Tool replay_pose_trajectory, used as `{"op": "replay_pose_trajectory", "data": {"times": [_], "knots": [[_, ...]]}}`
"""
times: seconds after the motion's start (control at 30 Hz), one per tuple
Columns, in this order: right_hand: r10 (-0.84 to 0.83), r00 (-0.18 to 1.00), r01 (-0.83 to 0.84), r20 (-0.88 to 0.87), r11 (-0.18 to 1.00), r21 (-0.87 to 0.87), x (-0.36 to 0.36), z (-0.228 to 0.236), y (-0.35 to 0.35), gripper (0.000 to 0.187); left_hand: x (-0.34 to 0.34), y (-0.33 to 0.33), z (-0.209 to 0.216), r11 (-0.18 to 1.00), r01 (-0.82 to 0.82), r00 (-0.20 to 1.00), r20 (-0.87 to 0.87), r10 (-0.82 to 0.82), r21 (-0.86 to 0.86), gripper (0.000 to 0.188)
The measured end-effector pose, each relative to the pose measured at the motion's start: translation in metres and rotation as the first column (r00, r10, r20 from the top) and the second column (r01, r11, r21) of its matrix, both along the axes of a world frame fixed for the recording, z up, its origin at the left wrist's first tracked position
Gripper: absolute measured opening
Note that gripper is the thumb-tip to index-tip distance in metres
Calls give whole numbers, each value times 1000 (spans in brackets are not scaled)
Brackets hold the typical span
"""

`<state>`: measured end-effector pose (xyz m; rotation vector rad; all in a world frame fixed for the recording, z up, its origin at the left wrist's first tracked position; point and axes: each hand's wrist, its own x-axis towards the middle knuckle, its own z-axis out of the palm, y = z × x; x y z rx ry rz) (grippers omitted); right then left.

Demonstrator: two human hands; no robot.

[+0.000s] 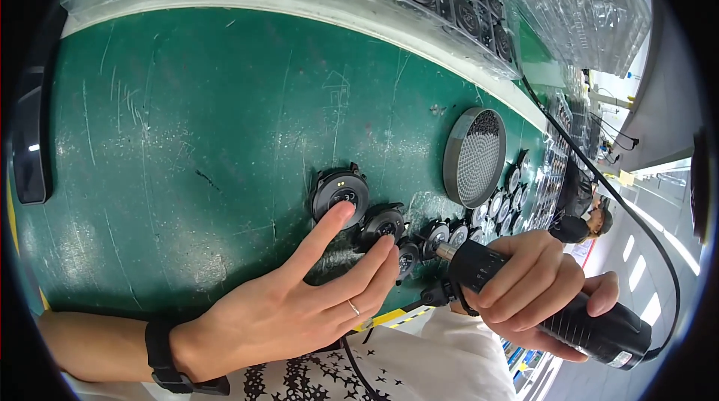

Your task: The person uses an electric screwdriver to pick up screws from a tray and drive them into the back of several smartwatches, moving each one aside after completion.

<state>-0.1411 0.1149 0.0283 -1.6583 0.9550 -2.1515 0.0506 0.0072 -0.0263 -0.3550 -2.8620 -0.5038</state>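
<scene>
My left hand (292,307) lies over the green bench with fingers spread. Its index fingertip rests on the back of a round black watch case (327,195). The other fingertips touch a second black watch case (372,232) just to the right. Gripped in my right hand (533,285) is a black electric screwdriver (592,326), held tilted. Its metal tip points left, near a row of watch cases (433,240); whether it touches one I cannot tell.
A round metal dish (451,158) with small screws stands beyond the row. Clear plastic trays (479,11) with dark parts line the far edge. The screwdriver's black cable (599,176) runs along the right. At the left edge lies a dark, flat object (31,146). A person (588,214) sits farther right.
</scene>
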Motion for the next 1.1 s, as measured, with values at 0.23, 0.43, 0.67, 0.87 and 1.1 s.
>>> {"op": "replay_pose_trajectory", "data": {"times": [0.23, 0.43, 0.67, 0.87, 1.1], "knots": [[-7, 999, 7, 44, 1000, 2, 2, -6, -4, 44, -1, 1, 0, 1000, 0, 1000, -3, 0, 22, 42], [-5, 1000, 4, 25, 999, 46, 1, -6, -5, 44, 0, 0, -1, 1000, 7, 1000, 0, -7, 22, 41], [90, 996, -92, 19, 986, 137, 2, -9, -8, 45, 0, 1, 0, 1000, 8, 1000, 19, -8, 23, 42], [136, 988, -141, 68, 987, 81, 2, -17, -14, 46, -1, 11, -4, 998, -42, 998, 43, 40, 46, 42], [231, 973, -231, 32, 973, 18, -1, -20, -11, 28, -1, 8, -5, 999, -40, 998, 54, 38, 37, 44]]}}
